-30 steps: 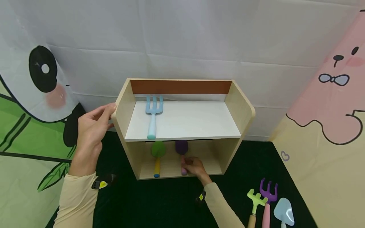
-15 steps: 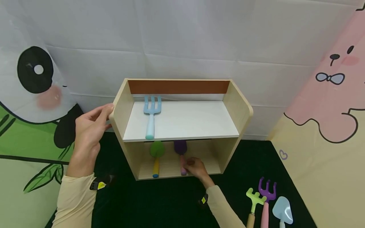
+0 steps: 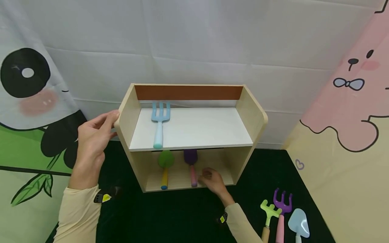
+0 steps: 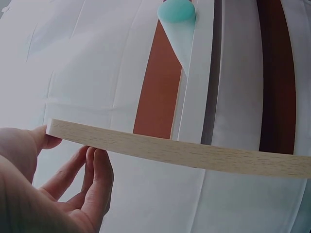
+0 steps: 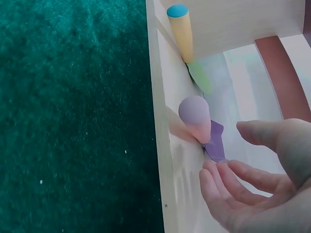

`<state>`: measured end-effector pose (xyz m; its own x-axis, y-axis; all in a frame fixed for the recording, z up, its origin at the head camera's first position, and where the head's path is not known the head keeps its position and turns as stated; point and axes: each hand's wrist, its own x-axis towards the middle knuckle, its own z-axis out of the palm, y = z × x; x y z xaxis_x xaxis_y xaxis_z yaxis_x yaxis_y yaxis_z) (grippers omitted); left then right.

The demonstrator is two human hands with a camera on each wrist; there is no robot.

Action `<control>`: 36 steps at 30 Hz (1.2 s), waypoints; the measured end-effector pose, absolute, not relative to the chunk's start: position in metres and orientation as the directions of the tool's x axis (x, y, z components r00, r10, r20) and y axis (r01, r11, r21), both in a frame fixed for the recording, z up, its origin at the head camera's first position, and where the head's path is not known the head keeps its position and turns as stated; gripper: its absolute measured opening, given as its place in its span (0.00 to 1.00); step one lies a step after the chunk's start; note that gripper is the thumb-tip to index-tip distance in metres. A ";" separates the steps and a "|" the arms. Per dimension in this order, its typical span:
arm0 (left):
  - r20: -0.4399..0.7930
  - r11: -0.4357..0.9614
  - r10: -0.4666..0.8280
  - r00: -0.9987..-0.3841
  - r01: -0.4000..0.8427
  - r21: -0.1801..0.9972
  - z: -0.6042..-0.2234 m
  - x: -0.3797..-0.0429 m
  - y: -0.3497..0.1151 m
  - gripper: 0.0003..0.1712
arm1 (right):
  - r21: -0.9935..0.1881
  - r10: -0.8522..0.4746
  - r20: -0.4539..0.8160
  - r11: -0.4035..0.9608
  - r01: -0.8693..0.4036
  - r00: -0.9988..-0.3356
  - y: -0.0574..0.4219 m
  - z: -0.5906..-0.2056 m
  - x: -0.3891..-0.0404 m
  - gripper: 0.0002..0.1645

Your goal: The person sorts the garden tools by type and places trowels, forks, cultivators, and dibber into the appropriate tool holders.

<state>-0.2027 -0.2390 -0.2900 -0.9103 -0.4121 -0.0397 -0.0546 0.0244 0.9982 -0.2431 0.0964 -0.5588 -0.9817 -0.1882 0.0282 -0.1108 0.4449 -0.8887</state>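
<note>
A small two-tier wooden shelf (image 3: 198, 88) stands in front of me. My left hand (image 3: 92, 145) pinches the front edge of its left side panel (image 4: 160, 151) between thumb and fingers. On the lower tier lies a toy shovel (image 3: 190, 157) with a purple blade and pink handle. My right hand (image 3: 212, 180) is just right of that handle, thumb and fingers spread apart with nothing between them, as the right wrist view shows. Left of it lies a green toy shovel (image 3: 165, 158) with a yellow handle. A light blue toy fork (image 3: 159, 125) lies on the white upper tier.
On the dark green cloth (image 3: 170, 219) at the front right lie a lime green toy rake (image 3: 269, 211), a purple toy fork (image 3: 283, 205) and a pale blue trowel (image 3: 299, 222). White fabric (image 3: 197, 44) hangs behind the shelf, with cartoon-printed panels at both sides.
My right hand has let go of the purple shovel's handle and moved slightly right. The shovel stays on the lower tier. My left hand keeps its hold on the side panel.
</note>
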 end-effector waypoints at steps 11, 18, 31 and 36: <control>-0.040 0.027 -0.418 -0.908 -0.057 0.998 -0.290 -0.202 -0.239 0.36 | -0.912 -0.206 0.106 0.369 -0.178 -0.973 0.108 -0.553 -0.233 0.23; -0.041 0.028 -0.422 -0.906 -0.058 0.998 -0.290 -0.203 -0.239 0.36 | -0.912 -0.157 0.116 0.373 -0.168 -0.981 0.112 -0.548 -0.223 0.21; -0.040 0.031 -0.419 -0.907 -0.059 0.998 -0.289 -0.204 -0.239 0.36 | -0.895 -0.121 0.224 0.368 -0.253 -0.967 0.123 -0.516 -0.192 0.18; -0.040 0.037 -0.415 -0.909 -0.061 0.997 -0.290 -0.204 -0.239 0.36 | -0.883 -0.082 0.210 0.411 -0.225 -0.974 0.130 -0.521 -0.185 0.18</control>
